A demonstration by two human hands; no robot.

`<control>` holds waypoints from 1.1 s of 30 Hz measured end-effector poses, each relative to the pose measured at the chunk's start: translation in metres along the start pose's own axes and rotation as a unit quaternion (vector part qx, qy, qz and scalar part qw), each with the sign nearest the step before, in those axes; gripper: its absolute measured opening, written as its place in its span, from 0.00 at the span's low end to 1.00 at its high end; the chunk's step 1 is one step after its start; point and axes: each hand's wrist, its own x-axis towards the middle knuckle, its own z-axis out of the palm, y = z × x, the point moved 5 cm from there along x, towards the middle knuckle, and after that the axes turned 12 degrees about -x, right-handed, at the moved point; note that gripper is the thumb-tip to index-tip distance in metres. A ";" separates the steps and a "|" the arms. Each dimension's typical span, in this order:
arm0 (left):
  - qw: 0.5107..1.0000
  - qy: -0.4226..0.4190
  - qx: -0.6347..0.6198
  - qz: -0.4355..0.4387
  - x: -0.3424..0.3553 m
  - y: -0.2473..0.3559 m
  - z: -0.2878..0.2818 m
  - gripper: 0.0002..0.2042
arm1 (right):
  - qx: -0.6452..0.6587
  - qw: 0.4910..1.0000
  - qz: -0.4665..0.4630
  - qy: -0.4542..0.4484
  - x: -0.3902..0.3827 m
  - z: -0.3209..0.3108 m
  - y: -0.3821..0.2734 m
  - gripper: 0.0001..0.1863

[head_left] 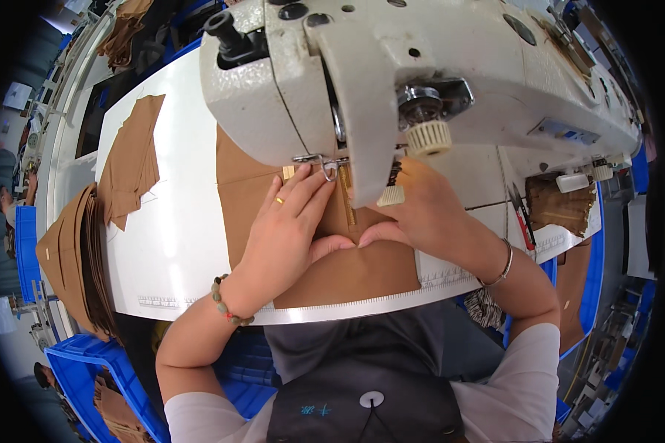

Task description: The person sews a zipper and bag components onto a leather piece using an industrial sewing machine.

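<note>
Brown fabric (pixel 347 277) lies flat on the white sewing table under the sewing machine (pixel 273 96). A narrow gold-brown strip, like a zipper (pixel 349 203), runs along the fabric from the presser foot (pixel 330 168) toward me. My left hand (pixel 292 225) rests on the cloth, fingers stretched out beside the foot. On the other side, my right hand (pixel 425 210) also lies on the fabric with its thumb extended; the machine's head hides part of its fingers. Both thumbs meet on the cloth just below the strip's near end.
Folded brown pieces (pixel 77 255) hang over the table's left edge, near another brown piece (pixel 134 159). Black-and-red snips (pixel 522 221) lie at right by a brown scrap (pixel 561 205). A ruler strip (pixel 443 279) follows the front edge. A blue crate (pixel 100 354) stands lower left.
</note>
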 end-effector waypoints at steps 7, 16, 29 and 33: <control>0.996 0.046 -0.077 -0.005 -0.029 0.014 0.007 0.31 | -0.006 0.998 -0.039 -0.039 -0.008 -0.001 -0.006 0.25; 0.998 0.025 -0.052 0.009 -0.031 0.022 0.017 0.32 | -0.062 0.996 -0.060 -0.028 -0.013 0.003 -0.022 0.27; 0.997 0.044 -0.070 0.008 -0.031 0.026 0.016 0.26 | -0.041 0.998 -0.047 -0.009 -0.012 0.001 -0.023 0.20; 0.998 0.035 -0.043 0.037 -0.027 0.029 0.012 0.22 | -0.049 0.997 -0.051 -0.016 -0.012 0.003 -0.024 0.20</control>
